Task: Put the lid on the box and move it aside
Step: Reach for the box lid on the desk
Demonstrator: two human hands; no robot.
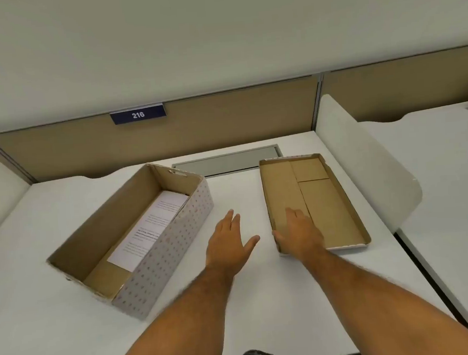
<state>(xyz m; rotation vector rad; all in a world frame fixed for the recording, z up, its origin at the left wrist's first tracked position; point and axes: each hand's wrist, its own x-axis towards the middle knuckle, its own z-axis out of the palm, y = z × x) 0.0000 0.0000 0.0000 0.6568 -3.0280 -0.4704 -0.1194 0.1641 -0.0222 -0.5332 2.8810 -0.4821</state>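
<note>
An open cardboard box with a dotted white outside sits at an angle on the left of the desk, with a printed sheet lying inside it. The lid lies upside down on the right, brown inside facing up. My right hand is on the lid's near-left corner, thumb against the outer wall and fingers inside, pinching the rim. My left hand hovers over the bare desk between box and lid, fingers spread and holding nothing.
The white desk has a grey cable hatch at the back. A tan partition with a "216" plate stands behind it. A white side divider rises close to the right of the lid.
</note>
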